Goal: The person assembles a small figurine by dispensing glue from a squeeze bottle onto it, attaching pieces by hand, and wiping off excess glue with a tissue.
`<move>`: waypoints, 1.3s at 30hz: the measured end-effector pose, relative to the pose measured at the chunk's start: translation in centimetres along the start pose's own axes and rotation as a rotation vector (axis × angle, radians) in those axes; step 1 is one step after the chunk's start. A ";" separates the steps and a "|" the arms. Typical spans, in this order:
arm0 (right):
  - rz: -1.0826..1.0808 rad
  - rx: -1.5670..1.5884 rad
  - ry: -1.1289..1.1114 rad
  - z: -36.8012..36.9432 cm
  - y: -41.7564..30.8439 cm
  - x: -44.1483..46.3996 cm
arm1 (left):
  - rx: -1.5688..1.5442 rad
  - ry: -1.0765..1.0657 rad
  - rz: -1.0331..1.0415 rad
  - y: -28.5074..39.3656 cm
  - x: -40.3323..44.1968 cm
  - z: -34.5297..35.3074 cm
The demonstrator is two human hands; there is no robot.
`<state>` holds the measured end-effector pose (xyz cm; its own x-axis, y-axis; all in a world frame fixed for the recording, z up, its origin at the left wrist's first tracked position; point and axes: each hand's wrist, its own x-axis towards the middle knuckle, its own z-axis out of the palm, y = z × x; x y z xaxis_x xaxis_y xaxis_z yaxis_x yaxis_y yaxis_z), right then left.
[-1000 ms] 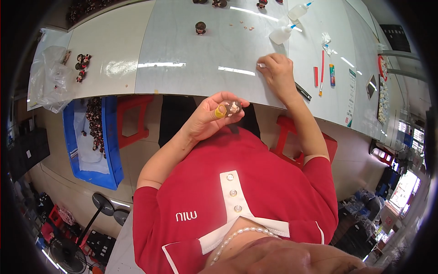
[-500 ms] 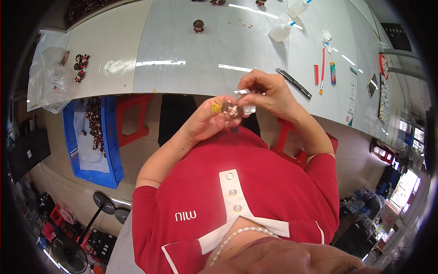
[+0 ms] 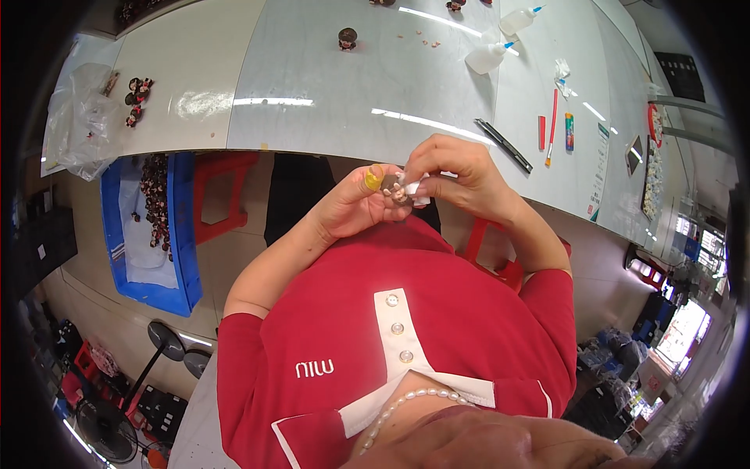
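1. I'm watching a small brown-and-peach figurine hovering just off the table's near edge, on the person's side of the table.
2. The left hand is cradling it there, thumb and fingers closing around its sides; a yellow wrap is circling that thumb.
3. The right hand is reaching in from the other side, by the same table edge, pinching a crumpled white tissue between thumb and fingers and bringing it against the figurine.
4. That tissue and those fingertips are getting in my way, covering part of the figurine, so I'm not making out its detail.
5. Close to the right hand, a dark pen-shaped tool is lying aslant on the table.
6. Farther along the table's right part, a short red stick, a red-handled brush and a colourful tube are lying side by side, with a white wad sitting above the brush.
7. Two blue-tipped bottles are taking up the table's far side; a lone figure is standing across from them, peach scraps lying between.
8. At the table's left end, a clear plastic bag is slumping beside a few clustered figures.
9. Below the table's left part, a blue crate is holding many dark pieces, and a red stool is crowding next to it.
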<state>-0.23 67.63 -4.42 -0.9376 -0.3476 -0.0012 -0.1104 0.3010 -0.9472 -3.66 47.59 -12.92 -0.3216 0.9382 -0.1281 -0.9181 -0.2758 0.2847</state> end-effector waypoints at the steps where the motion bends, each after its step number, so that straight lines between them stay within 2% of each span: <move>1: -0.045 -0.028 -0.035 0.0 -0.3 0.1 | -0.039 -0.024 -0.006 -0.1 0.0 -0.2; 10: -0.139 -0.257 -0.181 -0.5 -0.5 -0.2 | -0.156 -0.129 -0.096 -0.9 0.0 -2.1; 16: -0.091 -0.213 -0.039 -0.5 -0.4 -0.5 | -0.142 -0.074 -0.068 -0.4 -0.1 -1.4; 21: -0.145 -0.249 -0.058 0.0 -0.6 -0.6 | -0.180 -0.082 -0.078 -0.7 0.0 -1.8; 28: -0.274 -0.423 -0.125 -0.3 -0.4 -0.5 | -0.063 -0.074 -0.109 -0.8 0.0 -1.5; 39: -0.185 -0.346 -0.004 -0.6 -0.4 -1.1 | -0.040 -0.096 -0.087 -0.3 0.0 -0.9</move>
<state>0.63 68.39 -3.89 -0.8903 -0.4273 0.1574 -0.3825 0.5143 -0.7675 -3.53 47.47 -13.84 -0.2183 0.9742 -0.0582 -0.9507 -0.1988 0.2380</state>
